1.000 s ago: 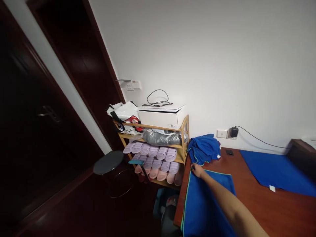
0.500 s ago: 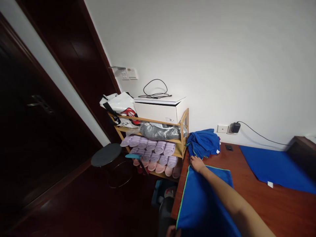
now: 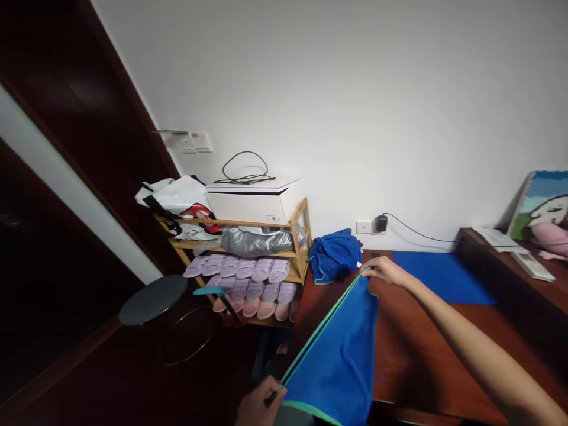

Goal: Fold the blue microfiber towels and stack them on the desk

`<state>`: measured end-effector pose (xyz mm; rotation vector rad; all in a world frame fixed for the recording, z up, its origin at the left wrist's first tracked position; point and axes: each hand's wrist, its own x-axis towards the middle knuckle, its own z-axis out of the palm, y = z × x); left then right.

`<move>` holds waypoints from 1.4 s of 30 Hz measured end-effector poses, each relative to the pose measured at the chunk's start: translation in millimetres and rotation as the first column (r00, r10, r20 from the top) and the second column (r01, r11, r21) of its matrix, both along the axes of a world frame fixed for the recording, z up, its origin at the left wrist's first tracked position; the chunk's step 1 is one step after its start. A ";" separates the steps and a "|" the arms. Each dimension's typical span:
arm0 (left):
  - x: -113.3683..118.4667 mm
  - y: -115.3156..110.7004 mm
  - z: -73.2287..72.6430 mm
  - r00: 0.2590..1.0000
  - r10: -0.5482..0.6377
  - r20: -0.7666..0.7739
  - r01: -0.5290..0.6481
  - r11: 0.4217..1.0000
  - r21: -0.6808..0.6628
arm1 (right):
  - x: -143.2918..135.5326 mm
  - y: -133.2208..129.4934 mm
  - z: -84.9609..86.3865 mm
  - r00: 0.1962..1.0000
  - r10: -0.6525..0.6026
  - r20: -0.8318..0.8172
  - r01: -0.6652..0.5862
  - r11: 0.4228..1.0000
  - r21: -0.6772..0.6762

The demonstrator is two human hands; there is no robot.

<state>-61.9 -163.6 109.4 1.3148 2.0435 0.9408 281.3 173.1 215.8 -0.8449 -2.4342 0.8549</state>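
A blue towel with green edging is stretched between my two hands over the near left part of the wooden table. My right hand pinches its far corner. My left hand grips the near end of the same edge, low in the view. Between the hands that edge runs taut, with two green borders close together; the rest of the cloth hangs down. Just beyond my right hand lies a crumpled pile of blue cloth. Another blue cloth is spread flat at the back of the table.
Left of the table stands a wooden rack with several slippers, a white box and a bag. A round stool is farther left. A charger is plugged into the wall; a remote lies at right.
Both hands have raised the towel's edge off the table; my right hand has moved up and right. The view has turned right, bringing the remote and a picture into sight.
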 end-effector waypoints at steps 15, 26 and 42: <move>0.2 99.8 193.8 0.927 -0.340 0.159 0.303 0.928 0.218 | 182.4 -115.6 85.1 0.914 -0.358 -0.191 0.353 0.934 -0.063; 29.4 127.7 197.1 0.891 -0.430 0.150 0.348 0.856 0.383 | 228.1 -177.7 69.9 0.891 -0.410 -0.196 0.399 0.912 -0.092; 33.2 118.9 196.4 0.831 -0.446 0.333 0.304 0.865 0.400 | 232.3 -216.2 37.4 0.768 -0.562 -0.307 0.576 0.816 -0.053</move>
